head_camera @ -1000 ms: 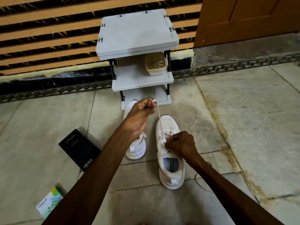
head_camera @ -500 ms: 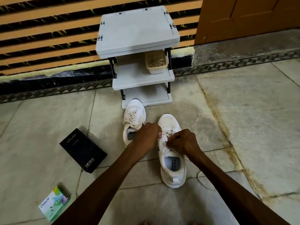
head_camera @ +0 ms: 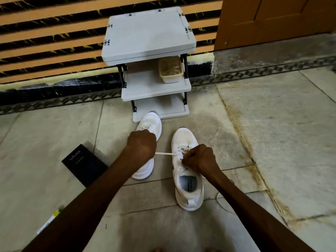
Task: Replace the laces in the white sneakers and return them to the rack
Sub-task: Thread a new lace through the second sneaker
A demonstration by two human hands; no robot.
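Two white sneakers stand on the stone floor in front of a grey three-shelf rack (head_camera: 156, 89). The right sneaker (head_camera: 188, 180) points toward the rack, its opening facing me. A white lace (head_camera: 164, 153) runs taut and level from its eyelets to the left. My left hand (head_camera: 141, 144) is closed on the end of that lace, over the left sneaker (head_camera: 151, 124), hiding its middle. My right hand (head_camera: 199, 158) is closed on the lace at the right sneaker's eyelets. Loose lace (head_camera: 222, 202) trails on the floor to the right of my right forearm.
A beige tub (head_camera: 171, 70) of laces sits on the rack's middle shelf at the right. A black box (head_camera: 84, 163) lies on the floor to the left, and a small green-and-white carton (head_camera: 49, 221) pokes out beside my left forearm. A wooden door (head_camera: 276, 20) stands at the back right.
My left hand came down from high near the rack to the shoe, then pulled the lace out sideways to the left. My right hand stayed at the eyelets.
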